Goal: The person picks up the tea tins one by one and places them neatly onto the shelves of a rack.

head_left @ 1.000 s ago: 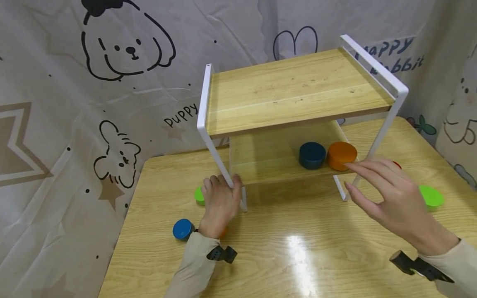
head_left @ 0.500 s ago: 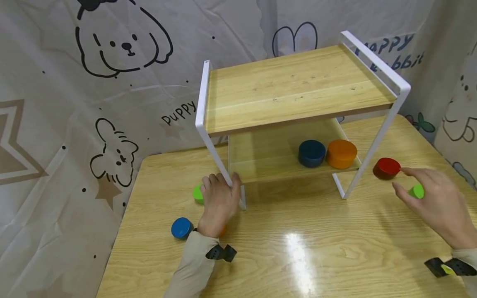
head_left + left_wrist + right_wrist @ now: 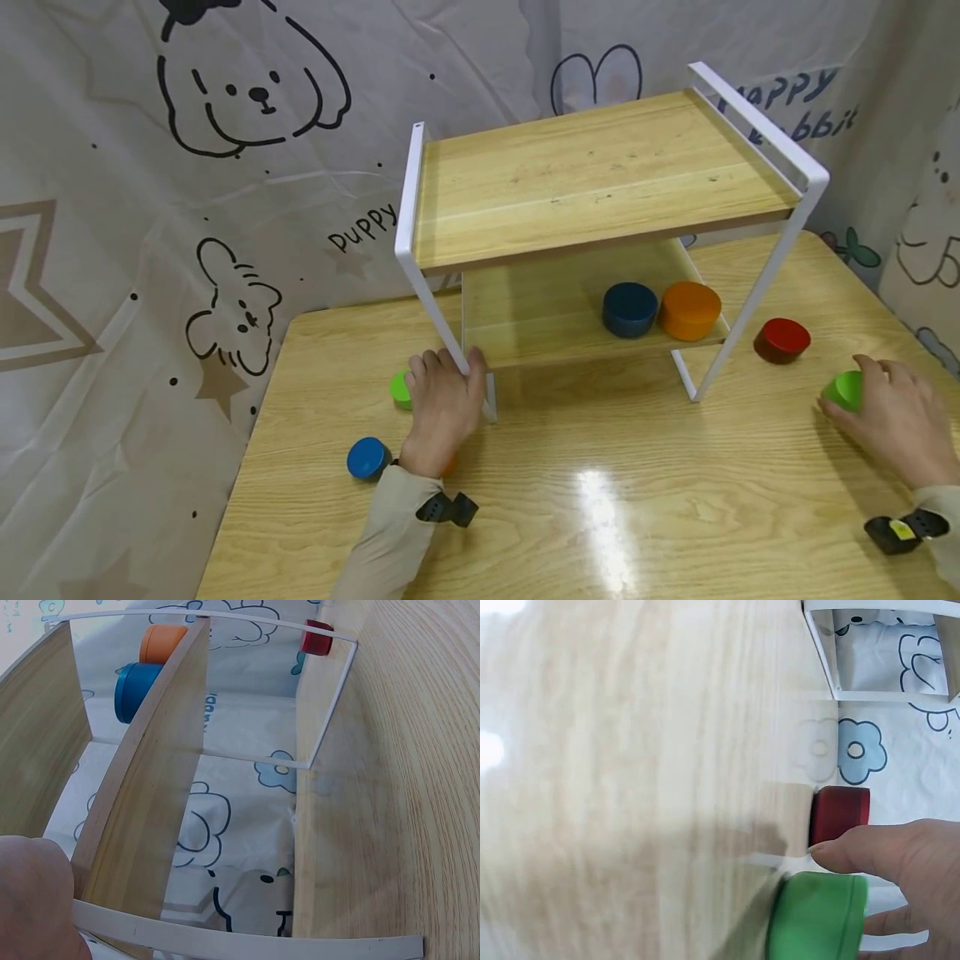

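A two-tier wooden shelf rack [image 3: 600, 183] with white metal sides stands on the table. My left hand [image 3: 442, 408] grips its front left post at the lower shelf's corner. At the far right, the thumb and fingers of my right hand [image 3: 907, 425] curl round a green round block [image 3: 844, 390] on the table. One digit shows between that block and a red round block [image 3: 840, 817] in the right wrist view. On the lower shelf, a dark blue round block [image 3: 629, 310] and an orange round block [image 3: 690, 311] sit side by side near the right end.
Left of the rack, a blue round block [image 3: 367, 458] and another green block [image 3: 401, 390] lie on the table [image 3: 675, 500]. An orange piece [image 3: 450, 467] is mostly hidden behind my left wrist. A printed cloth [image 3: 315, 217] hangs behind the table.
My right hand has moved from beside the orange block on the shelf, rightward past the red block, to the green block. My left hand has stayed on the rack's post.
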`<state>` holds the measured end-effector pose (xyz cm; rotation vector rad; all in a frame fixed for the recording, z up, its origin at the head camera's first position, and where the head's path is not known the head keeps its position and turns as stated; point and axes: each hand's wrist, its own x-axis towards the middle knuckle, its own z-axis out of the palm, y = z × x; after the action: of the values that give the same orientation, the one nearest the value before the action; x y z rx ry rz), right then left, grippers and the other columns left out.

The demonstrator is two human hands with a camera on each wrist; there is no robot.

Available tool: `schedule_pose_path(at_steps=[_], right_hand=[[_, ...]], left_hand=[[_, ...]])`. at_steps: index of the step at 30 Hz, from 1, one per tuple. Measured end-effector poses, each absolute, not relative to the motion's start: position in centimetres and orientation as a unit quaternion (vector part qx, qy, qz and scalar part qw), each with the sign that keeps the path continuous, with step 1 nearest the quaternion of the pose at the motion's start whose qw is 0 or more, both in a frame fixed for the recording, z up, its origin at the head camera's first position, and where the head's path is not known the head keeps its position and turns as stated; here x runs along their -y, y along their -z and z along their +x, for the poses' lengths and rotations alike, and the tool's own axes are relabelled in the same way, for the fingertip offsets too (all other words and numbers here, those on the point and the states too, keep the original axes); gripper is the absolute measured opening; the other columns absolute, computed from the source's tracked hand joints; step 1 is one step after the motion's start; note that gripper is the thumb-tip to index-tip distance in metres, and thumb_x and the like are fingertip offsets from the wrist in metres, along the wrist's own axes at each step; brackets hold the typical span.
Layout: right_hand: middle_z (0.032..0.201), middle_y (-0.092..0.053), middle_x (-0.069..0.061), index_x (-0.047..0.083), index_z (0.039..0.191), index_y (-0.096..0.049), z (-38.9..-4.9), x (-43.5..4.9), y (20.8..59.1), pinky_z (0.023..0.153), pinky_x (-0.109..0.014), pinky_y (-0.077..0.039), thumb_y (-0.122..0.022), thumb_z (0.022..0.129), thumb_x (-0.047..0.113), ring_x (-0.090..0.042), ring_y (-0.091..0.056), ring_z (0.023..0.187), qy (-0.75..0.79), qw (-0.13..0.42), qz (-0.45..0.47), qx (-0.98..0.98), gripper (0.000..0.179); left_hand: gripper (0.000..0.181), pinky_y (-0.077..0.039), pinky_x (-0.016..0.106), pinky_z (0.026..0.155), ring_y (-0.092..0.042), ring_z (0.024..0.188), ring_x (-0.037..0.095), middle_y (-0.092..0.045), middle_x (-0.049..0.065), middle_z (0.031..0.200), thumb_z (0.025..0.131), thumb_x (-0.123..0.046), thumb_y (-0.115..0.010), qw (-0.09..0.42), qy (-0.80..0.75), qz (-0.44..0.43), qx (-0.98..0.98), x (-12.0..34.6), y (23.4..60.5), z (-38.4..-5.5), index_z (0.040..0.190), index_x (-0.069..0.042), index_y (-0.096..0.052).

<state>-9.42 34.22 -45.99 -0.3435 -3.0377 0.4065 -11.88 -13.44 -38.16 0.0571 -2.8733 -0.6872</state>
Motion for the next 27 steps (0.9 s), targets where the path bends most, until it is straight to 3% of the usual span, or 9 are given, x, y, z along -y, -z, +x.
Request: schedule_pose_path(at_steps=[8, 14, 27], right_hand=[[0.124, -0.026, -0.048, -0.017, 0.141, -0.021, -9.0, -34.6, 46.9, 0.071, -0.065, -0.042, -0.064, 0.089, 0.016, -0.06, -0.037, 0.099, -0.151, -0.01, -0.146, 0.978, 0.075], [0.127, -0.025, -0.047, -0.014, 0.144, -0.017, -8.8, -34.6, 47.2, 0.072, -0.067, -0.041, -0.064, 0.09, 0.016, -0.06, -0.036, 0.102, -0.164, -0.001, -0.141, 0.976, 0.077], [0.123, -0.031, -0.046, -0.014, 0.141, -0.027, -8.5, -34.0, 47.1, 0.074, -0.066, -0.04, -0.065, 0.091, 0.022, -0.06, -0.038, 0.101, -0.148, 0.047, -0.095, 0.983, 0.073]], left_hand=[[0.052, -0.022, 0.038, 0.069, -0.033, 0.074, 0.031, -0.043, 0.014, 0.075, 0.101, -0.04, -0.025, 0.089, 0.236, 0.021, 0.967, 13.4, 38.2, -12.0, 0.078, -0.001, -0.051], [0.051, -0.022, 0.038, 0.068, -0.033, 0.074, 0.032, -0.042, 0.014, 0.074, 0.102, -0.039, -0.026, 0.095, 0.236, 0.019, 0.967, 13.4, 38.3, -11.9, 0.077, -0.001, -0.05], [0.051, -0.021, 0.038, 0.069, -0.031, 0.075, 0.031, -0.041, 0.014, 0.075, 0.102, -0.04, -0.026, 0.09, 0.234, 0.015, 0.968, 13.5, 38.2, -11.8, 0.079, -0.001, -0.05]])
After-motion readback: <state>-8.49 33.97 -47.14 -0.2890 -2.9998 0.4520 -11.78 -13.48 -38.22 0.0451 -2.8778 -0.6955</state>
